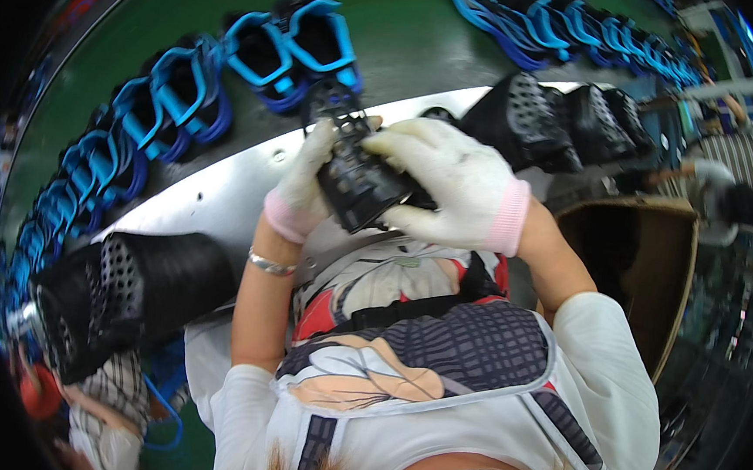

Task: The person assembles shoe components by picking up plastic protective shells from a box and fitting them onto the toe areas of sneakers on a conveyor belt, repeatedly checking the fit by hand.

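Both my hands wear white knit gloves with pink cuffs. Between them I hold a black moulded piece with openings and raised blocks, its exact kind unclear. My left hand grips its left side, thumb along the edge. My right hand curls over its right side, with the fingers on the upper face and the thumb near the lower end. Just beyond the piece's far end stands a pair of black and blue sports shoes. A metal plate lies beneath my hands.
Rows of blue and black shoes stand on the green surface, at left and upper right. Black perforated forms flank me at left and right. A cardboard box is at my right. Other people work nearby.
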`<act>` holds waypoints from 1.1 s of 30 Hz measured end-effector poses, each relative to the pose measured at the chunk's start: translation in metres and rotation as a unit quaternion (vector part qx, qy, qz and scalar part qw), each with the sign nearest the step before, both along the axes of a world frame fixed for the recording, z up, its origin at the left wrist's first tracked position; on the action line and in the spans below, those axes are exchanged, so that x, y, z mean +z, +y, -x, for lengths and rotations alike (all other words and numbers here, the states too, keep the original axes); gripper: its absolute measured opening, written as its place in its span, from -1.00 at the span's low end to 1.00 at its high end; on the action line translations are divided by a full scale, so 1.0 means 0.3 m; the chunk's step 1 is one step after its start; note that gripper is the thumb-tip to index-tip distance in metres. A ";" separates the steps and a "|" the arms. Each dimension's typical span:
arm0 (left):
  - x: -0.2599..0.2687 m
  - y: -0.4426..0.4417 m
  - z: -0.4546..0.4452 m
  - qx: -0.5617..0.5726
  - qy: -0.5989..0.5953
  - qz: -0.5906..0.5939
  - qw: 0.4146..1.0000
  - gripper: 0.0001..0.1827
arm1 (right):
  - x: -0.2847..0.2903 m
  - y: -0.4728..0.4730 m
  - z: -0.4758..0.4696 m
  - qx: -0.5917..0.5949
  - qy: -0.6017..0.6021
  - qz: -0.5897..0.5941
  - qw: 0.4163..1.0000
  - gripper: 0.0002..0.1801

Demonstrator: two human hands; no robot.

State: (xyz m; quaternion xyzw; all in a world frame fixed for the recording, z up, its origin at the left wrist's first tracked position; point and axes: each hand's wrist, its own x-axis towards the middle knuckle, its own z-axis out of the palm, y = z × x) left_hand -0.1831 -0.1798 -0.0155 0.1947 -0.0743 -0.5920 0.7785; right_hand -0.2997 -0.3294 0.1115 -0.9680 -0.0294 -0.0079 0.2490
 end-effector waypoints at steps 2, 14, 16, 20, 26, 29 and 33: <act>-0.023 0.011 -0.018 0.049 -0.052 -0.002 0.997 -0.30 | -0.019 0.014 -0.016 -0.044 0.065 -0.020 0.997 -0.32; -0.013 -0.040 -0.108 0.191 -0.057 -0.004 0.980 -0.66 | -0.124 0.054 -0.154 -0.164 -0.010 0.095 0.982 -0.62; -0.031 -0.053 -0.146 0.141 -0.050 -0.012 0.989 -0.66 | -0.102 0.043 -0.188 -0.187 0.018 0.089 0.978 -0.61; -0.033 -0.066 -0.206 0.127 -0.258 -0.158 0.945 -0.63 | -0.034 -0.023 -0.259 -0.192 0.112 0.110 0.969 -0.56; -0.104 -0.113 -0.190 0.256 -0.578 -0.300 0.714 -0.55 | -0.039 -0.169 -0.466 -0.109 0.220 0.177 0.953 -0.44; -0.136 -0.143 -0.192 0.289 -0.640 -0.355 0.617 -0.55 | -0.054 -0.193 -0.595 -0.066 0.245 0.221 0.942 -0.44; -0.133 -0.171 -0.223 0.239 -0.658 -0.358 0.618 -0.60 | -0.126 -0.133 -0.726 -0.091 0.270 0.247 0.926 -0.48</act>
